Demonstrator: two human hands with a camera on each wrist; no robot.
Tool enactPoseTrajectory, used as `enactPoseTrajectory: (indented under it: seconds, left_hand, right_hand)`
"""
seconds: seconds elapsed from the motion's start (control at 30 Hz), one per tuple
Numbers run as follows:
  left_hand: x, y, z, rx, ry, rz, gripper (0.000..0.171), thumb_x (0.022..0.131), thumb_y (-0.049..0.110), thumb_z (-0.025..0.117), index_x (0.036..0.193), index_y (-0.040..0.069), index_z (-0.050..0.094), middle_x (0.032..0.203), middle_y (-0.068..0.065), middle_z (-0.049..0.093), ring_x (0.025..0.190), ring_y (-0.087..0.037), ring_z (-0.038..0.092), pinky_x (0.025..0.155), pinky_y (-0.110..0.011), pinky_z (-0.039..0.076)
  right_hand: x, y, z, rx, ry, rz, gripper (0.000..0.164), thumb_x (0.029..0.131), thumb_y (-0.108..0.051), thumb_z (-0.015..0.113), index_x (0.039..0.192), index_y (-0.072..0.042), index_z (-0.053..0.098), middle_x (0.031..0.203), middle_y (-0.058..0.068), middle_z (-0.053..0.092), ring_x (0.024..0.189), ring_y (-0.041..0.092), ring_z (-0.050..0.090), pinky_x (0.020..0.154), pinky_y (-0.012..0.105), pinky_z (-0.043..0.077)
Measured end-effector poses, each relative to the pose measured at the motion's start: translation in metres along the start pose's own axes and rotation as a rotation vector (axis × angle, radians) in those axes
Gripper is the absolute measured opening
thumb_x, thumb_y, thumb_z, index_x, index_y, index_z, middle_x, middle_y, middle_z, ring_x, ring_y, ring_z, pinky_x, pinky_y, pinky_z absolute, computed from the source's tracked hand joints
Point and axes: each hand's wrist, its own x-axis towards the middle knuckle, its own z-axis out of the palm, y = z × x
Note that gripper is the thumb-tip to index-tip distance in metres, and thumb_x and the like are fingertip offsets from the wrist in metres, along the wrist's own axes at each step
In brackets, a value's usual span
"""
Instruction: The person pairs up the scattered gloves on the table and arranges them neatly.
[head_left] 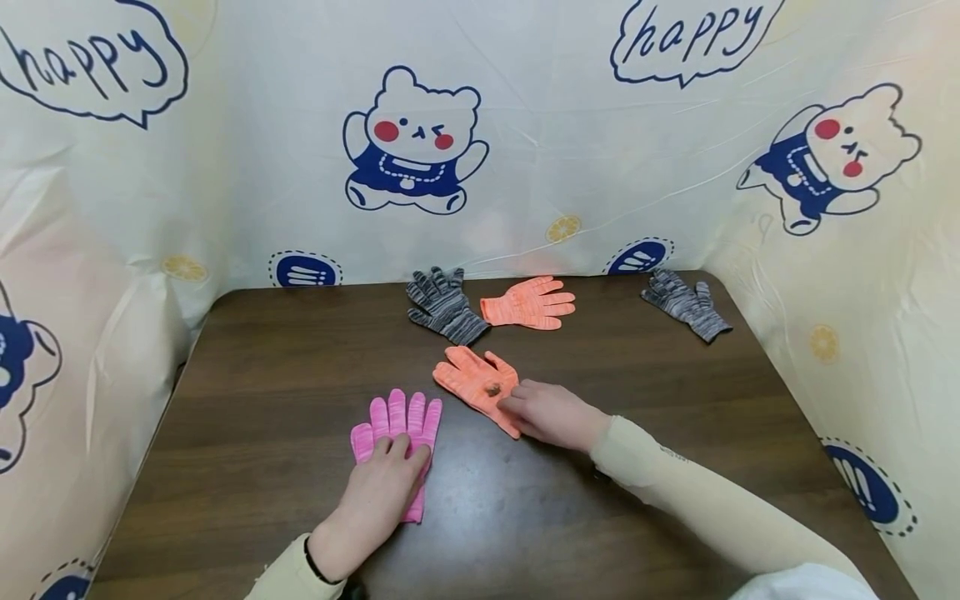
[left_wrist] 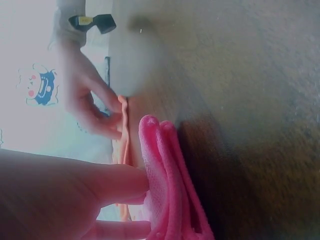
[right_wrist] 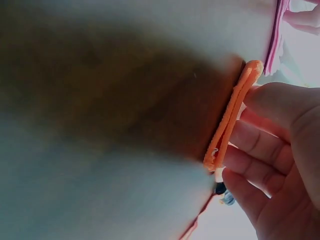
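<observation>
A pink knitted glove (head_left: 416, 412) lies flat at front left, its fingers pointing away. My left hand (head_left: 378, 492) rests on the palm of this glove, fingertips touching its upper face. An orange glove (head_left: 468, 379) lies slanted near the middle, with a small brownish mark (head_left: 492, 388) on it. My right hand (head_left: 555, 414) touches the cuff end of that glove. In the right wrist view, the thumb and relaxed fingers (right_wrist: 255, 145) lie against the top of the folded orange cuff edge (right_wrist: 227, 122). The left wrist view shows the pink cuff edge (left_wrist: 172, 180) beside my left fingertips.
Behind these gloves lie a grey-black glove (head_left: 446, 308) and a second orange glove (head_left: 528, 302), nearly touching. Another grey-black glove (head_left: 686, 304) lies at the far right corner. A printed cloth (head_left: 525, 167) surrounds the brown wooden table (head_left: 262, 400) behind and at both sides.
</observation>
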Motion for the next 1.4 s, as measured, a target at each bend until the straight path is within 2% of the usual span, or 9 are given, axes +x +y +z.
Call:
enactPoseTrajectory:
  seconds: [0.23, 0.47, 0.63, 0.77, 0.93, 1.03, 1.2, 1.3, 1.4]
  left_hand:
    - [-0.001, 0.000, 0.001, 0.007, 0.036, 0.008, 0.016, 0.091, 0.019, 0.081, 0.100, 0.011, 0.069, 0.088, -0.011, 0.059, 0.079, -0.030, 0.058, 0.049, -0.039, 0.052]
    - [0.000, -0.002, 0.004, 0.013, 0.079, 0.027, 0.018, 0.089, 0.019, 0.082, 0.097, 0.011, 0.068, 0.086, -0.011, 0.058, 0.076, -0.029, 0.057, 0.047, -0.038, 0.050]
    - [0.001, -0.002, 0.004, 0.016, 0.095, 0.033, 0.018, 0.089, 0.020, 0.082, 0.097, 0.011, 0.068, 0.086, -0.011, 0.057, 0.076, -0.030, 0.057, 0.047, -0.038, 0.050]
    - [0.002, -0.001, 0.004, 0.014, 0.092, 0.033, 0.019, 0.089, 0.020, 0.083, 0.097, 0.011, 0.068, 0.086, -0.011, 0.057, 0.076, -0.029, 0.057, 0.046, -0.038, 0.050]
    - [0.001, -0.002, 0.006, 0.020, 0.091, 0.026, 0.019, 0.088, 0.019, 0.083, 0.094, 0.012, 0.066, 0.085, -0.011, 0.056, 0.075, -0.030, 0.056, 0.043, -0.038, 0.047]
    - [0.001, -0.002, 0.005, 0.020, 0.085, 0.023, 0.019, 0.088, 0.019, 0.083, 0.093, 0.012, 0.066, 0.085, -0.011, 0.056, 0.075, -0.030, 0.055, 0.043, -0.038, 0.047]
    - [0.001, -0.001, 0.004, 0.016, 0.076, 0.027, 0.019, 0.088, 0.019, 0.083, 0.093, 0.013, 0.066, 0.085, -0.010, 0.056, 0.074, -0.029, 0.055, 0.044, -0.038, 0.047]
    - [0.001, -0.002, 0.005, 0.020, 0.089, 0.033, 0.019, 0.087, 0.019, 0.084, 0.093, 0.013, 0.066, 0.085, -0.010, 0.056, 0.073, -0.029, 0.055, 0.044, -0.038, 0.047]
    - [0.000, -0.001, 0.005, 0.015, 0.109, 0.041, 0.020, 0.087, 0.018, 0.084, 0.092, 0.012, 0.066, 0.084, -0.010, 0.056, 0.073, -0.030, 0.055, 0.045, -0.039, 0.047]
  right_hand:
    - [-0.014, -0.012, 0.003, -0.032, 0.076, 0.016, 0.014, 0.097, -0.020, 0.075, 0.109, -0.015, 0.070, 0.097, -0.002, 0.067, 0.088, 0.016, 0.062, 0.079, 0.031, 0.055]
    - [-0.026, -0.027, 0.010, -0.082, 0.108, 0.054, 0.016, 0.094, -0.022, 0.078, 0.100, -0.015, 0.065, 0.084, -0.004, 0.061, 0.074, 0.014, 0.053, 0.070, 0.027, 0.050]
    - [-0.039, -0.037, 0.013, -0.046, 0.116, 0.088, 0.018, 0.093, -0.021, 0.078, 0.096, -0.015, 0.061, 0.080, -0.006, 0.056, 0.072, 0.014, 0.049, 0.069, 0.027, 0.048]
    - [-0.047, -0.043, 0.012, 0.036, 0.096, 0.103, 0.018, 0.093, -0.018, 0.078, 0.098, -0.015, 0.061, 0.080, -0.006, 0.054, 0.072, 0.013, 0.047, 0.071, 0.028, 0.047]
    - [-0.053, -0.047, 0.008, 0.117, 0.067, 0.078, 0.021, 0.094, -0.016, 0.077, 0.112, -0.012, 0.067, 0.090, -0.005, 0.061, 0.081, 0.012, 0.054, 0.079, 0.028, 0.050]
    - [-0.053, -0.047, 0.008, 0.092, 0.103, 0.042, 0.028, 0.096, -0.018, 0.076, 0.121, -0.011, 0.068, 0.101, -0.002, 0.064, 0.089, 0.014, 0.057, 0.082, 0.029, 0.052]
    - [-0.046, -0.042, 0.008, 0.035, 0.178, -0.041, 0.033, 0.093, -0.017, 0.078, 0.125, -0.015, 0.069, 0.113, 0.000, 0.060, 0.100, 0.015, 0.055, 0.094, 0.032, 0.051]
    - [-0.039, -0.037, 0.007, 0.027, 0.153, -0.058, 0.042, 0.092, -0.022, 0.080, 0.131, -0.015, 0.066, 0.124, 0.004, 0.057, 0.109, 0.018, 0.053, 0.102, 0.035, 0.048]
    - [-0.034, -0.032, 0.007, 0.036, 0.085, -0.029, 0.052, 0.093, -0.030, 0.079, 0.139, -0.013, 0.061, 0.132, 0.007, 0.055, 0.114, 0.020, 0.053, 0.100, 0.035, 0.050]
